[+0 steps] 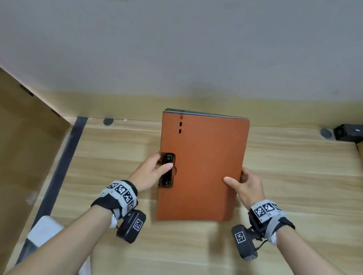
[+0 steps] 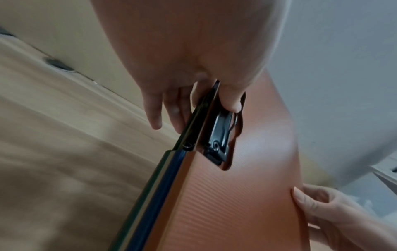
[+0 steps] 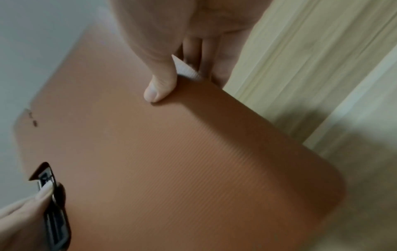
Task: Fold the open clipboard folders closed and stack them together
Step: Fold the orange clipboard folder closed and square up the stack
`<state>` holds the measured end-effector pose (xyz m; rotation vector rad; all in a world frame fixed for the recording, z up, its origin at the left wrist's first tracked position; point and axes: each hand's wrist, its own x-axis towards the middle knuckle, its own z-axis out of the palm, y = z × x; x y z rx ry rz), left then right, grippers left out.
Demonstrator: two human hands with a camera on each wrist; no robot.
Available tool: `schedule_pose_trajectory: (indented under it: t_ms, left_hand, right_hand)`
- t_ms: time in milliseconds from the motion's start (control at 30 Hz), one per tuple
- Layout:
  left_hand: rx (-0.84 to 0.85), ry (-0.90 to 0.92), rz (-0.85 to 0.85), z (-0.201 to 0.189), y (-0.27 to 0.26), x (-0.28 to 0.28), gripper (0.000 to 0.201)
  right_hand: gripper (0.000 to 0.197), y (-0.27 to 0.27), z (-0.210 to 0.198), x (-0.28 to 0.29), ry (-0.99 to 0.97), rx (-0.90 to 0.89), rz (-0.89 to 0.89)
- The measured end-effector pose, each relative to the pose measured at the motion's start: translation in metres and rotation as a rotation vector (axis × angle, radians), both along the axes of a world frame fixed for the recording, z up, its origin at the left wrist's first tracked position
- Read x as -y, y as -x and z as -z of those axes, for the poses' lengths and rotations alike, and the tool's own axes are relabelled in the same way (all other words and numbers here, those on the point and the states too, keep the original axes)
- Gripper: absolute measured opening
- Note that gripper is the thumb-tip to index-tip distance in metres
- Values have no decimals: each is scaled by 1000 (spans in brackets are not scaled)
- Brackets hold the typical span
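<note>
A stack of closed clipboard folders point(image 1: 202, 166) hangs above the wooden table, an orange one on top. In the left wrist view, blue and green folder edges point(image 2: 167, 178) show beneath the orange cover point(image 2: 236, 203). My left hand point(image 1: 152, 171) pinches the stack's left edge, thumb on the black clip point(image 1: 167, 170) and fingers underneath. My right hand point(image 1: 246, 184) grips the right edge, thumb point(image 3: 159, 88) pressed on the orange cover point(image 3: 171, 161), fingers below. The clip point(image 2: 219, 135) sits in a cutout of the cover.
The wooden table point(image 1: 301, 188) lies below, a grey wall behind it. Brown side panels point(image 1: 14, 147) rise at left and right. A black device point(image 1: 352, 133) sits at the back right corner. White cloth point(image 1: 43, 230) lies near my left forearm.
</note>
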<state>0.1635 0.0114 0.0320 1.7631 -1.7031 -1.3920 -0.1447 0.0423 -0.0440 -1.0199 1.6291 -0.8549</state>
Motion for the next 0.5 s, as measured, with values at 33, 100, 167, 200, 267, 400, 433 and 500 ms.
schedule_pose_trajectory:
  t_ms: [33, 100, 167, 200, 267, 400, 433, 500]
  left_hand:
    - [-29, -18, -26, 2, -10, 1, 23]
    - [-68, -55, -89, 8, -31, 0, 23]
    - [-108, -100, -164, 15, -51, -3, 28]
    - [-122, -124, -190, 19, -62, -4, 34]
    - [-121, -167, -223, 23, -81, -6, 43]
    - [-85, -194, -290, 30, -120, -5, 55]
    - [-85, -192, -309, 33, -131, -2, 55]
    - [-86, -198, -358, 40, -155, 4, 52]
  right_hand:
    - [46, -13, 2, 4, -23, -2, -14]
    - [46, -39, 5, 12, -69, -27, -40]
    - [44, -64, 8, 18, -113, -52, -51]
    - [45, -76, 12, 21, -135, -58, -51]
    - [50, -98, 19, 26, -175, -61, -69]
    - [60, -138, 48, 41, -230, -118, -136]
    - [55, -151, 53, 46, -237, -143, -162]
    - [47, -180, 56, 56, -234, -182, -204]
